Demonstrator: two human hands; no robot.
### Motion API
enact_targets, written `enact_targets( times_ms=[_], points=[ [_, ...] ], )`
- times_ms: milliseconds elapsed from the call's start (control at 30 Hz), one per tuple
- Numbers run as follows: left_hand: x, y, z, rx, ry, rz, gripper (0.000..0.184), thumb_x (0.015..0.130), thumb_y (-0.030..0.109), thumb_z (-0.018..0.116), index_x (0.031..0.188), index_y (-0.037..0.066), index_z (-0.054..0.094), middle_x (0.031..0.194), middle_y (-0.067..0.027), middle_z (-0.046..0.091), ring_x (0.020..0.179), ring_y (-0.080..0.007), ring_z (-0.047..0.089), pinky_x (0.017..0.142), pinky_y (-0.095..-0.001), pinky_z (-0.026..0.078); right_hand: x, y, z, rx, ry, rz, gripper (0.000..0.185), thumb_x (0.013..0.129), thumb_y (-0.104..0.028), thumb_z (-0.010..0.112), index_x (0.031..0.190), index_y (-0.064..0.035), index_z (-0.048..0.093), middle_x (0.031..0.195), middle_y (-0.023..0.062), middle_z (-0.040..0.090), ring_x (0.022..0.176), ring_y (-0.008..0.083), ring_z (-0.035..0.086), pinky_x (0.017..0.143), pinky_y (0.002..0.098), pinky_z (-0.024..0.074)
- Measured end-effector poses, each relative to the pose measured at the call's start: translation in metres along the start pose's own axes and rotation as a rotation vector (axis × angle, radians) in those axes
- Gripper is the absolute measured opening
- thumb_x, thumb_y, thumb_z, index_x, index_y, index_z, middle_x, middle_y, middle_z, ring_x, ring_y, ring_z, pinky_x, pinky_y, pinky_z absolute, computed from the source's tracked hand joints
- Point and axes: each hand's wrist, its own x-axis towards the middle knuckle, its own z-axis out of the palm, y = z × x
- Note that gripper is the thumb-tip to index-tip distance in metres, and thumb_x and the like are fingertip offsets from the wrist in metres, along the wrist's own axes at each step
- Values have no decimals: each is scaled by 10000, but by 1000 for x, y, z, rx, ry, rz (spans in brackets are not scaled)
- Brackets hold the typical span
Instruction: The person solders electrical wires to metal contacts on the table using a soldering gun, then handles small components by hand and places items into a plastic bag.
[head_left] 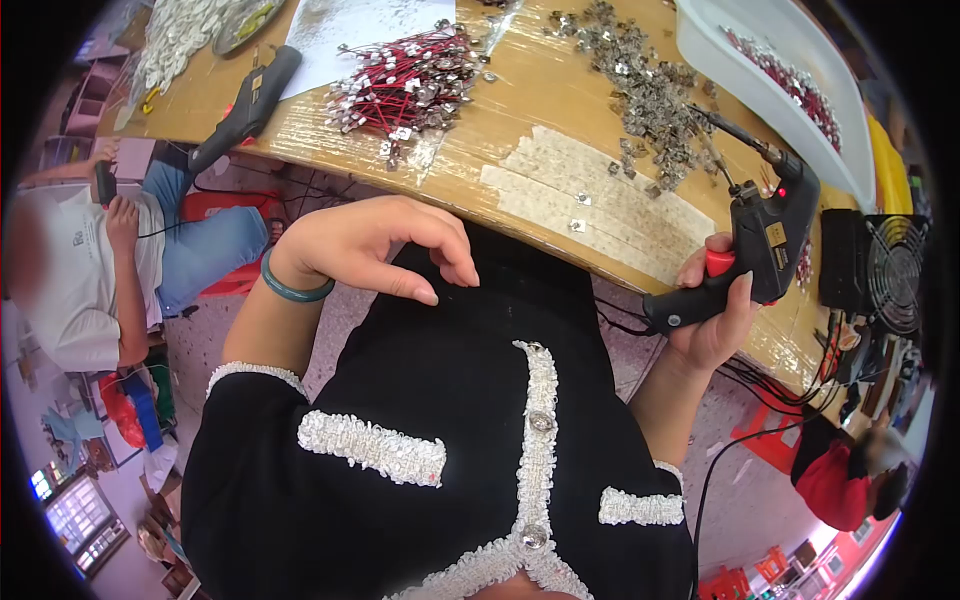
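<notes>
So the left hand (385, 240) was held about half open over the lap, just near of the table edge, fingers loosely bent and thumb kept apart from them. Nothing was gripped by it, and a greenish bracelet (297, 285) was worn on that wrist.

All the gripping was done by the right hand (708, 340). It was closed around the handle of a black soldering gun (770, 235), with the fingers curled by the red trigger (719, 263) and the thumb laid along the near side. Whether the trigger was being squeezed couldn't really be told. A small red light was lit on the body. The gun was held up at the right side of the table (530, 100), its front end aimed far and left, at a messy heap of little metal pieces (650, 100). Whether any of them was touched by the tip couldn't be told either.

Two small metal tabs (577, 226) were left on some beige strips (600, 205) between the hands. Farther left, a bundle of red wires (410, 85) was piled up, and a second gun (250, 110) was parked beside a white sheet (330, 40).
</notes>
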Motion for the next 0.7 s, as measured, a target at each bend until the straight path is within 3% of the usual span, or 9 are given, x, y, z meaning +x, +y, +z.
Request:
enact_targets(
  times_ms=[100, 233, 300, 400, 500, 600, 700],
  points=[
    [11, 11, -1, 63, 166, 155, 149, 785, 95, 680, 891, -3, 646, 890, -109, 647, 814, -224, 605, 732, -314, 470, 0, -1, 4, -41, 7, 4, 403, 926, -260, 482, 1189, 41, 440, 1024, 163, 558, 693, 171, 523, 595, 288, 431],
    [73, 11, -2, 386, 508, 162, 106, 796, 69, 659, 887, 18, 641, 816, -75, 642, 745, -161, 604, 675, -288, 475, 0, -3, 8, -95, 68, 15, 373, 932, -232, 474, 1181, 43, 441, 1011, 169, 565, 693, 174, 530, 597, 288, 439],
    [103, -3, -12, 358, 508, 44, 150, 794, 145, 678, 853, 16, 630, 778, -66, 637, 711, -154, 602, 645, -287, 473, -2, -2, 7, -108, 83, -2, 360, 934, -221, 472, 1177, 43, 441, 1005, 171, 567, 693, 176, 533, 597, 284, 442],
    [130, -10, -14, 670, 472, -162, 174, 777, 190, 688, 819, 32, 626, 733, -60, 625, 688, -171, 599, 618, -299, 470, -6, -2, 10, -104, 84, -36, 353, 934, -217, 475, 1172, 42, 441, 1000, 171, 570, 695, 179, 536, 595, 281, 446],
    [139, -19, -10, 808, 524, -132, 175, 748, 208, 695, 794, 55, 623, 680, -56, 605, 664, -199, 592, 611, -319, 468, -6, -1, 7, -102, 78, -33, 348, 936, -215, 474, 1173, 39, 441, 1003, 172, 571, 694, 182, 537, 594, 281, 450],
    [135, -20, -14, 747, 514, -83, 160, 728, 214, 678, 783, 69, 636, 761, -87, 630, 727, -270, 611, 649, -383, 484, -6, -2, 9, -82, 59, -27, 343, 933, -207, 479, 1173, 35, 443, 1006, 175, 572, 697, 184, 539, 599, 283, 453],
    [117, -13, -17, 750, 444, 43, 159, 725, 200, 681, 781, 61, 630, 765, -83, 613, 714, -267, 602, 641, -378, 481, -6, -1, 9, -73, 55, -25, 343, 926, -204, 491, 1171, 31, 446, 1009, 176, 572, 696, 183, 542, 595, 280, 453]
  ],
)
